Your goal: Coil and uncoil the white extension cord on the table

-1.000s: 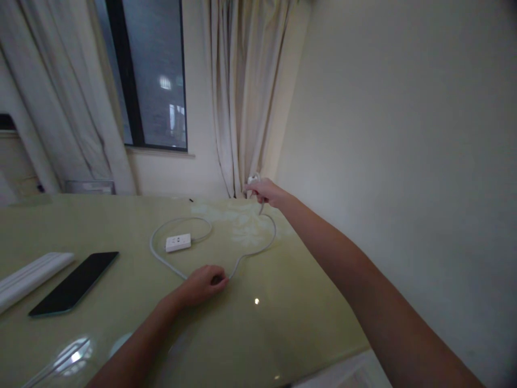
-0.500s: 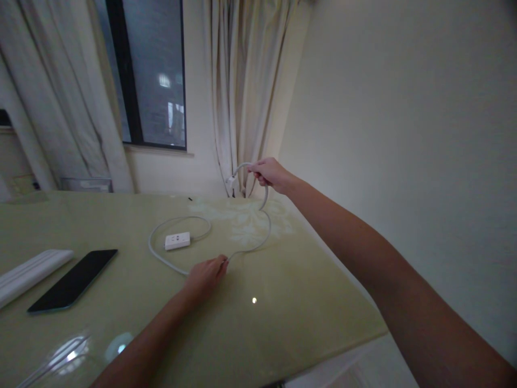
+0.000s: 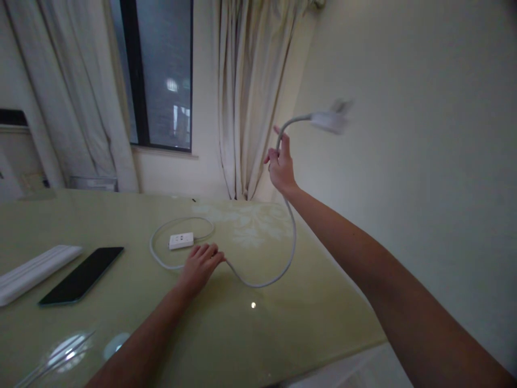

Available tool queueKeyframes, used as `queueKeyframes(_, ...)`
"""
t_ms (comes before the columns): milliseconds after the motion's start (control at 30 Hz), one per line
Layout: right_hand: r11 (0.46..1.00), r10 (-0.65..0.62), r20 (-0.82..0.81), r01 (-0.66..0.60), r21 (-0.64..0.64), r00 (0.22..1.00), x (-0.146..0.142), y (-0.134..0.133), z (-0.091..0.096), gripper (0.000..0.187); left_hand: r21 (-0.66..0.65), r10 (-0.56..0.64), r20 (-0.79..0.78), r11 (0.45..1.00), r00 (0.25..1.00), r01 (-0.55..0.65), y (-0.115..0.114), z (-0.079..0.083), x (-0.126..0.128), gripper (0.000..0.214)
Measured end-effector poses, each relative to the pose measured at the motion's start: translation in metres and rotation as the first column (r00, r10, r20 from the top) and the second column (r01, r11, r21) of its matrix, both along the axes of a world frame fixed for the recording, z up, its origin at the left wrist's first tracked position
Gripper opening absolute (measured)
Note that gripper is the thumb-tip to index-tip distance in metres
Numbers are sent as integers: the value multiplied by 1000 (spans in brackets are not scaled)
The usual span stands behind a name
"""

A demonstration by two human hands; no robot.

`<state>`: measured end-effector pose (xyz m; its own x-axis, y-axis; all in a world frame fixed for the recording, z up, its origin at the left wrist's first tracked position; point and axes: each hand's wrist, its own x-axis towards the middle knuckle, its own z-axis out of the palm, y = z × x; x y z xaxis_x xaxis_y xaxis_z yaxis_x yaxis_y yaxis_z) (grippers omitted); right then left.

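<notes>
A white extension cord (image 3: 291,253) runs between my two hands. High above the table's far right corner, my right hand (image 3: 281,168) pinches the cord near its plug end. The white plug (image 3: 329,120), blurred by motion, sticks out to the right beyond the fingers. Low over the tabletop, my left hand (image 3: 203,265) is closed on the cord's middle stretch. From there the cord loops left and back to a small white power strip (image 3: 181,241) with sockets facing up, which lies behind my left hand.
On the left of the pale green glossy table (image 3: 226,345) lie a dark phone (image 3: 83,276) and a long white object (image 3: 38,272). Thin white sticks or wires (image 3: 56,358) are at the lower left. Curtains (image 3: 254,102) and a wall (image 3: 404,134) border the table.
My right hand has risen and swung the plug from hanging on the left up to the right. The cord between my hands now sags in a wide curve. The left hand still holds the cord.
</notes>
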<state>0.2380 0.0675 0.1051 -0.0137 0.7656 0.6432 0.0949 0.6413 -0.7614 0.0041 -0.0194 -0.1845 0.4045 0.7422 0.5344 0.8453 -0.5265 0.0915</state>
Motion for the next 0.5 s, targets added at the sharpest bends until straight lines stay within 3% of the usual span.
queueKeyframes(100,969,-212,326,153,196,921,6,12,-6,18,-53,2,9,999,1000,-1,4,-11,8,23)
queueKeyframes(167,973,-225,519,162,163,825,2,21,-15,24,-86,-11,18,996,1000,12,7,-17,11,28)
queueKeyframes(233,987,-157,630,146,70,761,-6,30,-31,29,-119,-48,18,992,999,50,8,-22,13,26)
queueKeyframes(500,983,-113,636,178,-39,763,-16,53,-119,28,-210,-297,-21,935,955,286,-5,-15,26,22)
